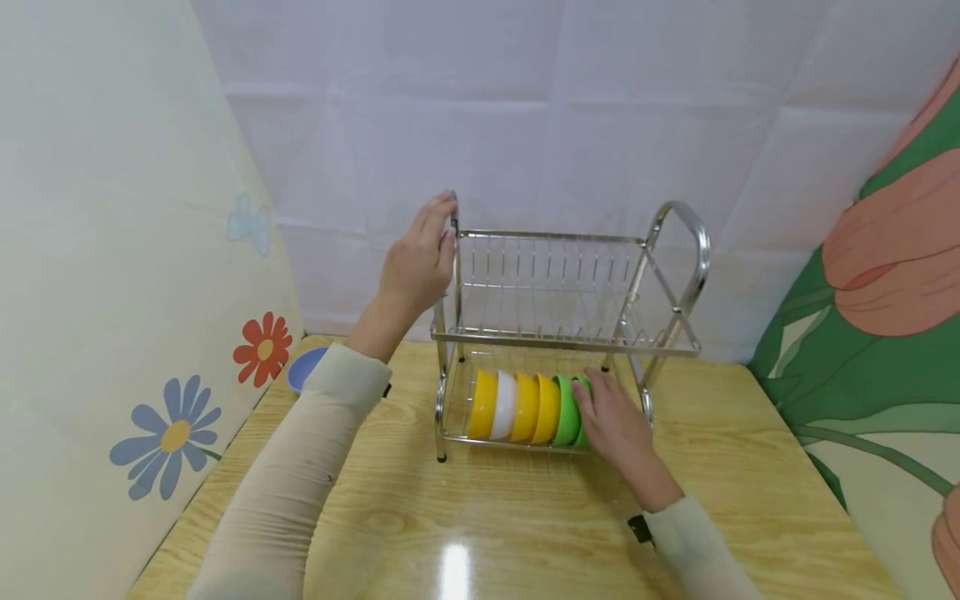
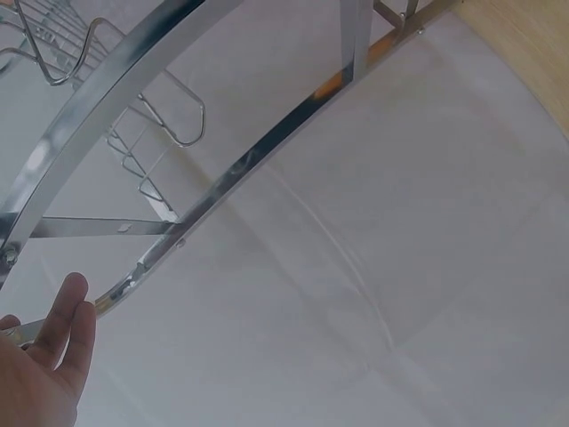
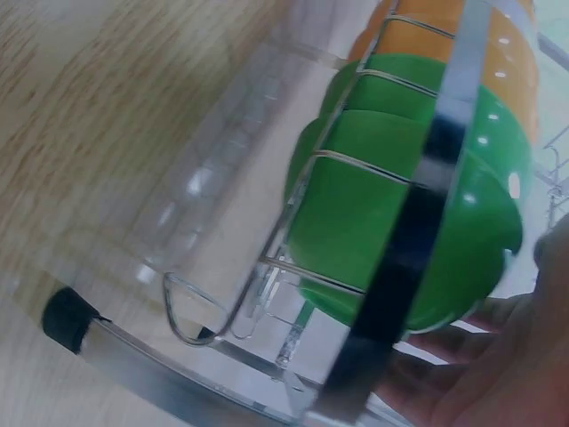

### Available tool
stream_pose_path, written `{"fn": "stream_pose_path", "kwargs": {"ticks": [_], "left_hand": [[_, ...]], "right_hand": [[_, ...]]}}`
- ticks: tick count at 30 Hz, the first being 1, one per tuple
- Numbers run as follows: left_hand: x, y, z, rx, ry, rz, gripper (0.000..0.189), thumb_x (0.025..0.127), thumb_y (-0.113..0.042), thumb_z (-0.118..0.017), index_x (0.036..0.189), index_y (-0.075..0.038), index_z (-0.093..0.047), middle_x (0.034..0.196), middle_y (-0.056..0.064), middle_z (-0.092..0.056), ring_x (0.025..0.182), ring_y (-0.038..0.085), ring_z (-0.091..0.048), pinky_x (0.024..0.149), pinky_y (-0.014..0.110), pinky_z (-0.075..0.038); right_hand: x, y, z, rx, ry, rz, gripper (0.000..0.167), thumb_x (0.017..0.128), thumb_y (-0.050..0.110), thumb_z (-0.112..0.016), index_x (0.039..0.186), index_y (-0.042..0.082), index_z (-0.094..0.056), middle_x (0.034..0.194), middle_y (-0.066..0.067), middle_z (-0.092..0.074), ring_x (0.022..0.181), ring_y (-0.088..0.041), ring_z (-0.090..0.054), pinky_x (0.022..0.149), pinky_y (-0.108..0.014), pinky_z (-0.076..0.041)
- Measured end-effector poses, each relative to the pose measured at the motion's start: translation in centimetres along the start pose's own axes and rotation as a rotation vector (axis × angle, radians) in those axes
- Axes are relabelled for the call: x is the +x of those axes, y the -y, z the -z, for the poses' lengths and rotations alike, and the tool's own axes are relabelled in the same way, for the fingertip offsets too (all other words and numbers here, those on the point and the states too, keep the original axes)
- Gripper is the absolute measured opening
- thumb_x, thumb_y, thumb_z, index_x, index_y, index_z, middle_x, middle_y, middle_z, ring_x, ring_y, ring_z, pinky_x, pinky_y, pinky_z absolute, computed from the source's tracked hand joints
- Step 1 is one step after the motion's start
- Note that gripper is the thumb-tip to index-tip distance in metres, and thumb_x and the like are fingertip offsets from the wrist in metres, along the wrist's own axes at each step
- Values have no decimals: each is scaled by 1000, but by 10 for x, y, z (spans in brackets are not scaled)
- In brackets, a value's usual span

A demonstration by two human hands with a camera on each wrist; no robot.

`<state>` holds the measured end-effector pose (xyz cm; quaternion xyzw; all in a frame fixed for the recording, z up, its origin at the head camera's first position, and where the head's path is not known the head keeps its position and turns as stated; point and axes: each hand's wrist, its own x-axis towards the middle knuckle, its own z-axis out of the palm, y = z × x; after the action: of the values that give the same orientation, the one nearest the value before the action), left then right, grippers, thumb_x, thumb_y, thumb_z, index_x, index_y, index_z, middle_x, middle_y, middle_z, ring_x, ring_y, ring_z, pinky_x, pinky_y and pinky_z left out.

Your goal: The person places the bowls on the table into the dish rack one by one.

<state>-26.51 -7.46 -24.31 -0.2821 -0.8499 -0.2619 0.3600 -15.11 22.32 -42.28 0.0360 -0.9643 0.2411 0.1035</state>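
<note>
A two-tier metal dish rack stands on the table. My left hand holds the curved handle at its upper left; the left wrist view shows those fingers around the bar. On the lower tier, bowls stand on edge in a row: a yellow bowl, a white bowl, two more yellow bowls and two green bowls. My right hand grips the rightmost green bowl, thumb near its rim. Its fingers are partly hidden behind that bowl in the right wrist view.
A blue bowl sits at the table's left, partly covered by the left sleeve. The upper tier's wire slots hold no dishes. A white cloth hangs behind, and floral panels flank the wooden table.
</note>
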Motion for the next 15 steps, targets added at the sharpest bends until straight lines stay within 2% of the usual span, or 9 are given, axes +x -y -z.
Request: {"fn": "stream_pose_path", "kwargs": {"ticks": [5,15], "left_hand": [[0,-1,1,-8,6,16,42,106,-18,-44,146,-4,-48,156,7,-46,66,30,-57,56,41,-52],[-1,-2,2,-9,29,25,44,108,-20,-41,149,-5,-44,159,8,-42,62,27,-54,53,38,-50]], "right_hand": [[-4,3,11,31,-28,13,66,109,50,-23,151,2,-40,153,-27,-41,139,-49,-39,111,-68,-33],[-13,11,36,38,-80,55,59,111,42,-28,148,-1,-44,150,-27,-46,137,-49,-42,110,-68,-34]]}}
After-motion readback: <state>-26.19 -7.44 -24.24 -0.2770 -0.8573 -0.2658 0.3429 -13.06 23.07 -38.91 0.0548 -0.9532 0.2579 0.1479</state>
